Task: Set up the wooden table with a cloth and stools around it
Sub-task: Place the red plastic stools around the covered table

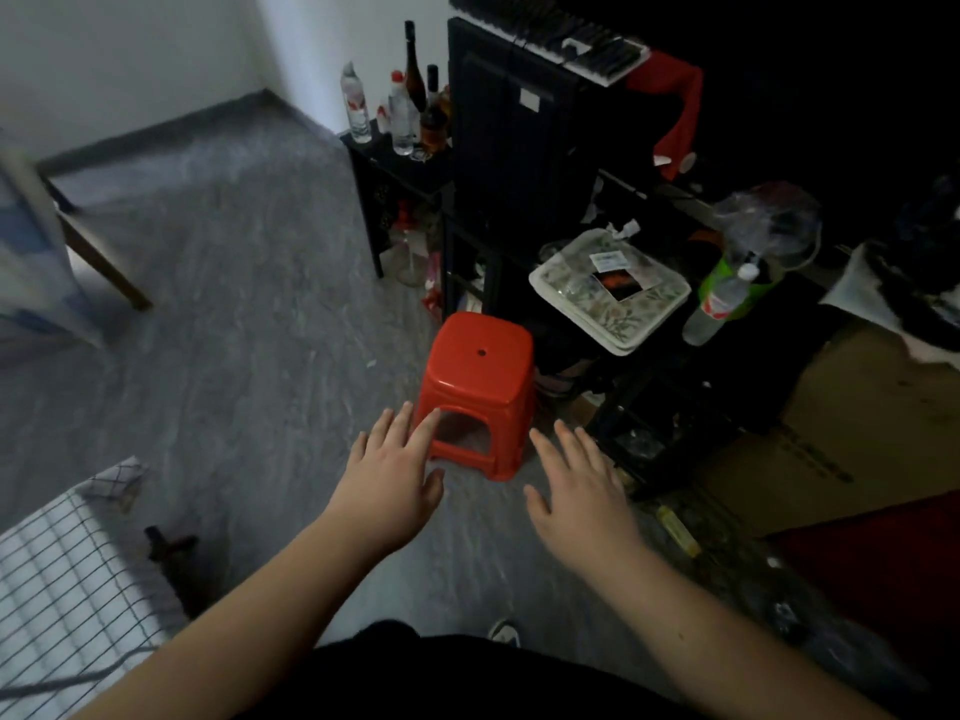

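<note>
A red plastic stool (480, 371) with a hole in its seat stands on the grey floor beside a black shelf unit. My left hand (392, 472) is stretched out in front of the stool's near left corner, fingers apart and holding nothing. My right hand (579, 485) is held out just right of the stool, also spread and bare. Neither hand touches the stool as far as I can tell. A white checked cloth (67, 579) covers a surface at the lower left. Part of a wooden table leg (106, 262) shows at the left edge.
A black shelf unit (514, 148) stands behind the stool, with several bottles (402, 103) on a low black stand. A patterned tray (610, 293) and a plastic bottle (719, 304) rest on a lower shelf. A cardboard box (852, 423) sits at right.
</note>
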Tool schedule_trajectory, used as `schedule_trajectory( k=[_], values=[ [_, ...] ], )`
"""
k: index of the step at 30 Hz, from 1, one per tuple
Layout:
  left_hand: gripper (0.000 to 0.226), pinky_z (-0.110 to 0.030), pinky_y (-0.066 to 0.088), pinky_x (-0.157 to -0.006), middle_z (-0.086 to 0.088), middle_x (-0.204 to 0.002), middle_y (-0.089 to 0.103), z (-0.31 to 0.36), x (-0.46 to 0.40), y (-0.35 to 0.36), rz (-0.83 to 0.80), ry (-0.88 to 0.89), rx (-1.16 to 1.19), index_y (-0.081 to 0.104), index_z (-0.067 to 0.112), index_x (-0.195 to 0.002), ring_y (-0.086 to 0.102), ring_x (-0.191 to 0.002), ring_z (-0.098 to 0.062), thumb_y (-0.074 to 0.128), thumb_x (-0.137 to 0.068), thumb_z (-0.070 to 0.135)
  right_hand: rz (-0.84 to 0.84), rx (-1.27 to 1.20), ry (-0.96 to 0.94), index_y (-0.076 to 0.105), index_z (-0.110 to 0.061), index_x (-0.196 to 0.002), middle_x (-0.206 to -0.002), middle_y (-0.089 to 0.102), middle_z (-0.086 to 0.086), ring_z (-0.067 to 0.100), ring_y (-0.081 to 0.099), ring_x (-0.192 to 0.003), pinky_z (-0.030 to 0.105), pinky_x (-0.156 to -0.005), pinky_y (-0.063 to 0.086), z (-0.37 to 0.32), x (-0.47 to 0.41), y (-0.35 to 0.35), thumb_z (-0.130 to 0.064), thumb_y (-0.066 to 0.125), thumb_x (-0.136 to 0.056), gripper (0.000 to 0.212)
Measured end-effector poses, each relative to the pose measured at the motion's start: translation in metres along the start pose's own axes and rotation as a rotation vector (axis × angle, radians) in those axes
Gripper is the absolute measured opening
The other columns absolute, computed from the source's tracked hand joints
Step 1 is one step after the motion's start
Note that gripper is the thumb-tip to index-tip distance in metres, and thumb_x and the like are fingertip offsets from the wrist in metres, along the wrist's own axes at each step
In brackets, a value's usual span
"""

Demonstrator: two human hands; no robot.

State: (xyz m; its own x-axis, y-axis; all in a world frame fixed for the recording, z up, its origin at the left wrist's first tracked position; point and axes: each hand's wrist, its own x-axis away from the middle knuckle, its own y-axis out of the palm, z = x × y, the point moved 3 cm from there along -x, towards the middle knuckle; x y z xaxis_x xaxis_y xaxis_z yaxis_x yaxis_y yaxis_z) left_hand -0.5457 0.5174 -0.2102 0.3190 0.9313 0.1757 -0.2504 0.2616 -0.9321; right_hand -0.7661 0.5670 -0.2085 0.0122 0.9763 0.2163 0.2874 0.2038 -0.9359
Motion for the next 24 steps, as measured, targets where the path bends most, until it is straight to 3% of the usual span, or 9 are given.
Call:
schedule_trajectory(
  k=[8,13,19,24],
  values=[
    [0.071,-0.052,0.016,-0.121,-0.010,-0.165,0.010,-0.055,-0.145,0.009,-0.085,-0.045,0.050,0.010,0.027,-0.157,0.005,-0.151,-0.033,0.046,-0.097,0.040,-0.070,-0.028,0.071,0.018,-0.032,-0.157,-0.166,0.013,0.001,0.026,0.008,-0.152,0.047,-0.120,0.019,0.014,-0.160,0.023,-0.042,0.048,-0.097,0.068],
    [0.069,-0.053,0.017,-0.120,-0.010,-0.164,0.011,-0.106,-0.252,0.038,-0.215,0.061,-0.005,0.011,0.027,-0.156,0.004,-0.151,-0.034,0.044,-0.097,0.037,-0.151,-0.073,0.186,0.021,-0.034,-0.156,-0.166,0.013,0.004,0.031,0.013,-0.151,0.049,-0.119,0.024,0.017,-0.265,0.073,-0.041,0.051,-0.095,0.069],
    [0.068,-0.055,0.014,-0.120,-0.009,-0.165,0.006,-0.158,-0.375,0.112,-0.355,0.058,-0.020,0.010,0.029,-0.156,0.000,-0.151,-0.036,0.043,-0.097,0.034,-0.111,-0.179,0.316,0.037,-0.028,-0.151,-0.161,0.028,0.013,0.038,0.031,-0.142,0.048,-0.114,0.032,0.044,-0.384,0.152,-0.031,0.064,-0.087,0.070],
    [0.079,-0.058,0.015,-0.120,-0.007,-0.165,-0.013,-0.185,-0.457,0.210,-0.390,0.030,-0.022,-0.005,0.037,-0.155,-0.011,-0.149,-0.040,0.046,-0.096,0.046,-0.115,-0.130,0.350,0.024,-0.040,-0.154,-0.166,0.009,0.002,0.035,0.014,-0.148,0.049,-0.114,0.030,0.092,-0.474,0.236,-0.044,0.061,-0.089,0.075]
  ],
)
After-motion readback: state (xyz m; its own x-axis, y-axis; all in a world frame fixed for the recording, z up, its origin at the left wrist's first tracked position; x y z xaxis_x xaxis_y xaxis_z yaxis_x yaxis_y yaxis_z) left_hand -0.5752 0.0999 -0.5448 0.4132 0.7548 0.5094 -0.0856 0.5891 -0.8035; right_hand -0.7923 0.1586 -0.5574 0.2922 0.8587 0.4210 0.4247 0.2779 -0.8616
